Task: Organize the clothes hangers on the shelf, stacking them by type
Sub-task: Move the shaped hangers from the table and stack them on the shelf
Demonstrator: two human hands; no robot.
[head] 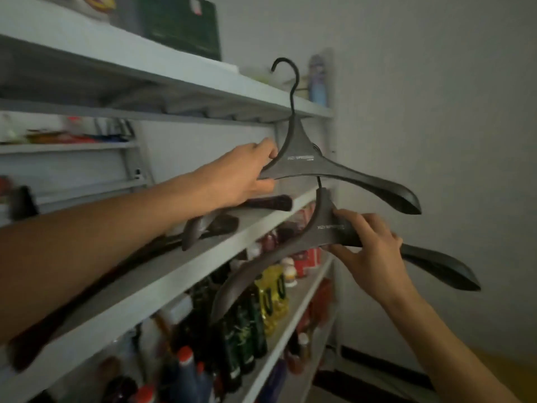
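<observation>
My left hand grips the left shoulder of a wide black plastic hanger, held upright in front of the grey shelf with its hook pointing up. Below it my right hand pinches the centre of a second identical black hanger, tilted, its hook tucked behind the upper hanger. More dark hangers lie flat on the shelf board under my left forearm, their far parts hidden by the arm.
The shelf below holds several bottles and red cans. A green box stands on the top shelf, a blue spray can at its far end. A plain wall lies to the right.
</observation>
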